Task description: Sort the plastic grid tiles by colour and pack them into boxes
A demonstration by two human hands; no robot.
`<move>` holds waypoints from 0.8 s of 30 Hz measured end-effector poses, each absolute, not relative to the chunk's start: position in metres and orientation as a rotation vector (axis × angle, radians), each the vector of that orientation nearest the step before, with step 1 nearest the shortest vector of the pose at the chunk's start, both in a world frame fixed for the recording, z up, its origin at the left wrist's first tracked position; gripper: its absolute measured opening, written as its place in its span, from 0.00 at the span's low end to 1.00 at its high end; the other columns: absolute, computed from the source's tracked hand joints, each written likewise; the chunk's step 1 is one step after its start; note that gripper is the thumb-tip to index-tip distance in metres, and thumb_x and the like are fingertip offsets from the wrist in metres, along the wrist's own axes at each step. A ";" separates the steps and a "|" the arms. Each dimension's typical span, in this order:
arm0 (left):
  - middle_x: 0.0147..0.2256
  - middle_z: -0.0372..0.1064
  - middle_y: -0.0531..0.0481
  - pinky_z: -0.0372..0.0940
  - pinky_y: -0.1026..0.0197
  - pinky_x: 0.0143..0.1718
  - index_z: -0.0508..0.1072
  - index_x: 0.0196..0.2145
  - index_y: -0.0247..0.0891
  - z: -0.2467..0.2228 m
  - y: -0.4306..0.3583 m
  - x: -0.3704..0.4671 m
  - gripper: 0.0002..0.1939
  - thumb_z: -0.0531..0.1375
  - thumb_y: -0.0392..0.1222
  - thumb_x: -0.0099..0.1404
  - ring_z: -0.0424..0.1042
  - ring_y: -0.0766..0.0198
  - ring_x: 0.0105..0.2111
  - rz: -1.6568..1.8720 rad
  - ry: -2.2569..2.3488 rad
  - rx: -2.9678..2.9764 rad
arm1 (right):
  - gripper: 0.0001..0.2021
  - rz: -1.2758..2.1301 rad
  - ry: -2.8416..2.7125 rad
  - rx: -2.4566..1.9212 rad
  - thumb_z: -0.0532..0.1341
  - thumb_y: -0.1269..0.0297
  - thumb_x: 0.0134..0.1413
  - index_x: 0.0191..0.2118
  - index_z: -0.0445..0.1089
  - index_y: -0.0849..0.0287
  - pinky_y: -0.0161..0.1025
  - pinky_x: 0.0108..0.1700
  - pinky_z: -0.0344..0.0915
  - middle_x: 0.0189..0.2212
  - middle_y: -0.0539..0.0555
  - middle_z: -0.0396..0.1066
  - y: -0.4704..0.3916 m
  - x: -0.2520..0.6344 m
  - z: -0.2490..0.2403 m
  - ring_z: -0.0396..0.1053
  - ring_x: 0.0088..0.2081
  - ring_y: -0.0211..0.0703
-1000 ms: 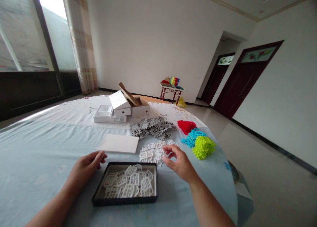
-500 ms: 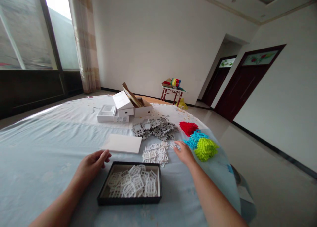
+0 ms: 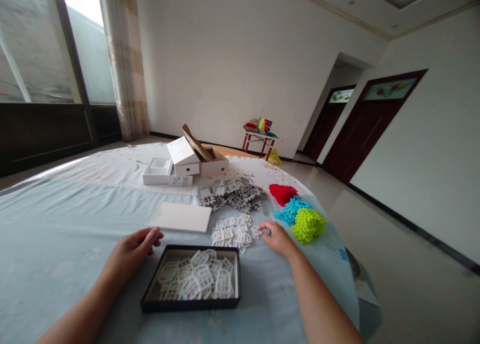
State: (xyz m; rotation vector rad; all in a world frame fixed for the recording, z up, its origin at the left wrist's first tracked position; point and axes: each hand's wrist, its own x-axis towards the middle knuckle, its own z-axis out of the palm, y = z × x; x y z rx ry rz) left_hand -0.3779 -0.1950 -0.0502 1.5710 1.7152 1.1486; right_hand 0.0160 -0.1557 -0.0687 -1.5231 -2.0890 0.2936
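My right hand is at the right edge of a loose pile of white plastic window-frame pieces. Its fingers are closed on a small white window-frame piece, partly hidden by them. My left hand rests on the cloth, fingers loosely curled with the thumb against them and nothing visible inside. Between my forearms lies a shallow black-rimmed box holding several larger white window-frame pieces.
Behind the white pile is a heap of grey lattice pieces. Red, blue and lime-green pieces are heaped at right. A flat white lid lies left of centre, with white boxes farther back on the cloth-covered table.
My right hand has drawn slightly nearer to me, from the far right corner of the white pile to its right edge. My left hand stays by the box. The whole view shifts slightly left.
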 end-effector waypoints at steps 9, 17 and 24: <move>0.21 0.72 0.52 0.64 0.64 0.25 0.73 0.23 0.38 -0.047 -0.197 -0.376 0.24 0.52 0.62 0.51 0.68 0.62 0.20 1.134 1.725 1.584 | 0.19 0.137 -2.040 -1.683 0.61 0.57 0.46 0.43 0.69 0.62 0.45 0.51 0.56 0.42 0.60 0.67 -0.153 0.004 -0.072 0.62 0.48 0.51; 0.20 0.71 0.52 0.62 0.65 0.24 0.72 0.24 0.36 -0.046 -0.200 -0.375 0.25 0.53 0.63 0.51 0.68 0.63 0.21 1.117 1.744 1.577 | 0.16 0.391 -2.083 -1.556 0.61 0.67 0.45 0.43 0.68 0.59 0.42 0.48 0.59 0.39 0.55 0.68 -0.158 0.000 -0.063 0.64 0.43 0.46; 0.20 0.70 0.53 0.63 0.65 0.25 0.72 0.24 0.37 -0.048 -0.199 -0.375 0.25 0.52 0.63 0.51 0.68 0.64 0.21 1.104 1.758 1.579 | 0.18 0.471 -2.102 -1.518 0.60 0.69 0.44 0.44 0.66 0.59 0.41 0.47 0.59 0.39 0.55 0.68 -0.162 -0.001 -0.061 0.63 0.44 0.46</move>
